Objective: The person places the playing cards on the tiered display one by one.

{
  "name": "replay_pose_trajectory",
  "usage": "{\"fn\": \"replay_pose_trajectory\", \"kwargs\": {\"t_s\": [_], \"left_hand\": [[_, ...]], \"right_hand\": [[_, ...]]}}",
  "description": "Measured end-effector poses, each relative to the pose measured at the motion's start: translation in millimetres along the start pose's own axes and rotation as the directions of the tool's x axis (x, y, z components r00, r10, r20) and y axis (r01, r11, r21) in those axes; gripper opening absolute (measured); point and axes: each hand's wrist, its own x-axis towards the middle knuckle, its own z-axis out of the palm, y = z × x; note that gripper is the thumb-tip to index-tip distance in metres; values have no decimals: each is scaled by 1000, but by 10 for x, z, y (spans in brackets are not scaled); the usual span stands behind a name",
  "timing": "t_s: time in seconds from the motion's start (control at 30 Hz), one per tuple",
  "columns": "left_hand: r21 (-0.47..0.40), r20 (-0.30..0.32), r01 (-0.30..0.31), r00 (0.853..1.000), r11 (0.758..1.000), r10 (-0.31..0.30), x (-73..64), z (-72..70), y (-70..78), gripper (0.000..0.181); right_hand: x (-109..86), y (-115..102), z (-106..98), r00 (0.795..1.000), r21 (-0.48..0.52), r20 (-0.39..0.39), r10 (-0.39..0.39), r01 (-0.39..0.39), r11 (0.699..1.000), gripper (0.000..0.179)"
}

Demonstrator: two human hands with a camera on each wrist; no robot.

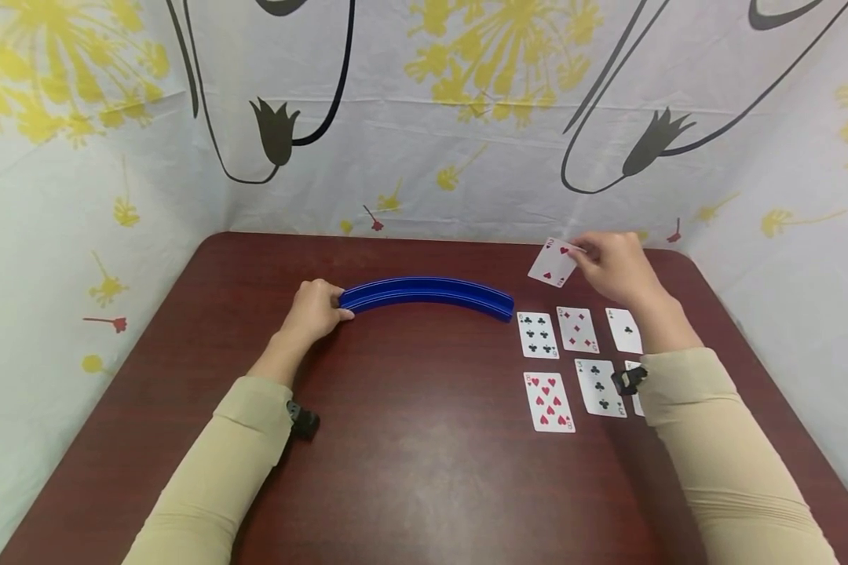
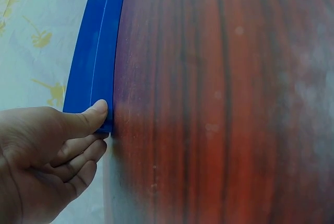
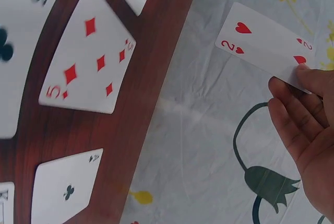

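Blue track [image 1: 425,290] extends from the pinching left hand [image 1: 314,310]; right hand [image 1: 618,265] pinches a card [image 1: 551,264] (cornerwise).

Curved strip [image 1: 427,290] showing blue with pale lines; two-of-hearts card [image 1: 550,262] showing red on white; bench [image 1: 424,439] showing reddish-brown with dark streaks; white backdrop [image 1: 374,71] carrying yellow and dark-grey flowers [image 1: 275,135].

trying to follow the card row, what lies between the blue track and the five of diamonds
In the head view, the six of clubs lies between the blue track and the five of diamonds.
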Motion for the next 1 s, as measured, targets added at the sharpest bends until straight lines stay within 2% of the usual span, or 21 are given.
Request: {"fn": "replay_pose_trajectory", "kwargs": {"t_s": [0.33,1.0], "left_hand": [[-6,0,7,1000,1000,-7,9,-3,7,43],[-10,5,-1,1000,1000,1,37,-6,-12,41]], "right_hand": [[121,-194,40,998,20,-29,-54,54,998,10],[280,-379,198,997,38,11,-82,81,996,9]]}}
